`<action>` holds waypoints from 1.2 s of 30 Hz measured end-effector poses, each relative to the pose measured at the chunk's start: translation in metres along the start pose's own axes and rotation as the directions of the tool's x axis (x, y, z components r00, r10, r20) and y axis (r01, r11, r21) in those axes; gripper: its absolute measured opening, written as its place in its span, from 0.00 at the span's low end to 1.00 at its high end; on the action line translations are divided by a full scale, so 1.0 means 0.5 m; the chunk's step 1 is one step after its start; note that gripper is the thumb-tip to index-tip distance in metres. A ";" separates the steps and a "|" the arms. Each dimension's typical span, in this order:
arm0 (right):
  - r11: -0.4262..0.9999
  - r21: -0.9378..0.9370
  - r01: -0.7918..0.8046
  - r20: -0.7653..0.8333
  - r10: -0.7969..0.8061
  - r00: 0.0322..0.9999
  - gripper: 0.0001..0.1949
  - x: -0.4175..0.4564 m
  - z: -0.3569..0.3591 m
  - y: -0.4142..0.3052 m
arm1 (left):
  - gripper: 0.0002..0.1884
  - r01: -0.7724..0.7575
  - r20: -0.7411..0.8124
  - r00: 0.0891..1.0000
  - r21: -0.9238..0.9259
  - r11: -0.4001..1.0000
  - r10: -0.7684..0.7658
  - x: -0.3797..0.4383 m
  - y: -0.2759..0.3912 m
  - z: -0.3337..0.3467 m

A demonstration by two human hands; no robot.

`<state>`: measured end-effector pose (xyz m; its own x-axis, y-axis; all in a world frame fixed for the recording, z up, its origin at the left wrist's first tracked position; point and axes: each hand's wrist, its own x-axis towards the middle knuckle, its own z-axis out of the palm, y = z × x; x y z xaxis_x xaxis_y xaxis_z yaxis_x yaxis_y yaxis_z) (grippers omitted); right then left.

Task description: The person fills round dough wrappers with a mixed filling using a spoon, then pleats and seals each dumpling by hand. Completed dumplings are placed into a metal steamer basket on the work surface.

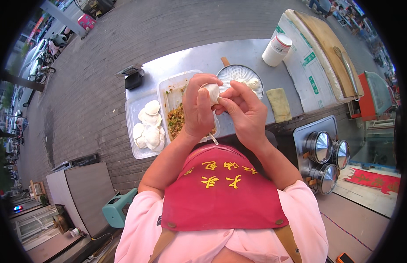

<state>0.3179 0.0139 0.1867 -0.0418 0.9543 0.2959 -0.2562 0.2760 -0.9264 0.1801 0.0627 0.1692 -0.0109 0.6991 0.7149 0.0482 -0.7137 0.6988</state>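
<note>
A round white dough wrapper [211, 93], bent upward like a cup, rests in my left hand [200, 105]. The fingertips of my right hand [244, 110] pinch its near right edge. Whatever lies inside the wrapper is hidden. Below my hands stands a clear plastic tub of chopped filling [176, 122], with a pale utensil handle [213, 138] sticking out at the front. To its left, a shallow plastic tray [132, 108] holds several flat dough wrappers [152, 136]. Behind my right hand, a round woven steamer tray [235, 74] carries a few white shaped buns [253, 83].
On the metal table [177, 59] are a black box [134, 81], a white paper-like tub [277, 49] and a folded cloth [279, 104]. A foam box [305, 62] at right bears a wooden board [325, 42] and a perforated ladle [347, 70]. Lidded steamers [322, 147] stand at lower right.
</note>
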 end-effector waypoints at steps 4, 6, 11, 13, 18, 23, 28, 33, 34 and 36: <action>0.827 -0.447 0.342 0.204 -0.279 0.939 0.20 0.017 -0.039 0.011 | 0.22 0.504 0.115 0.863 -0.238 0.830 -0.492 -0.018 0.039 -0.009; 0.645 -0.556 0.524 0.339 -0.400 0.851 0.22 0.027 -0.048 0.009 | 0.23 0.574 0.198 0.819 -0.329 0.750 -0.539 -0.026 0.027 -0.016; 0.493 -0.587 0.643 0.431 -0.482 0.763 0.24 0.033 -0.047 -0.009 | 0.25 0.588 0.281 0.808 -0.343 0.732 -0.518 -0.025 0.024 -0.017; 0.459 -0.600 0.655 0.435 -0.499 0.749 0.24 0.032 -0.041 -0.013 | 0.27 0.595 0.268 0.804 -0.345 0.726 -0.531 -0.022 0.029 -0.016; 0.528 -0.640 0.558 0.347 -0.450 0.823 0.26 0.017 -0.026 -0.018 | 0.28 0.608 0.246 0.792 -0.405 0.683 -0.559 -0.020 0.042 -0.007; 0.556 -0.643 0.527 0.309 -0.441 0.843 0.24 0.011 -0.011 -0.035 | 0.29 0.525 0.198 0.850 -0.392 0.755 -0.488 -0.019 0.039 0.004; 0.515 -0.657 0.551 0.325 -0.466 0.823 0.23 0.010 -0.009 -0.028 | 0.29 0.542 0.173 0.838 -0.374 0.753 -0.517 -0.025 0.041 0.008; 0.416 -0.675 0.609 0.373 -0.520 0.768 0.19 0.006 -0.009 -0.026 | 0.30 0.568 0.170 0.819 -0.373 0.734 -0.548 -0.036 0.031 0.016; 0.411 -0.670 0.618 0.383 -0.523 0.762 0.18 0.006 -0.008 -0.025 | 0.31 0.562 0.168 0.824 -0.376 0.737 -0.542 -0.038 0.029 0.017; 0.399 -0.662 0.635 0.401 -0.527 0.749 0.17 0.006 -0.006 -0.024 | 0.31 0.555 0.168 0.828 -0.381 0.740 -0.535 -0.041 0.027 0.019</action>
<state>0.3239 0.0139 0.1981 -0.2840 0.5238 0.8031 0.5107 0.7915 -0.3357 0.1904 0.0391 0.1636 0.1327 0.9678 0.2139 -0.3506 -0.1560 0.9235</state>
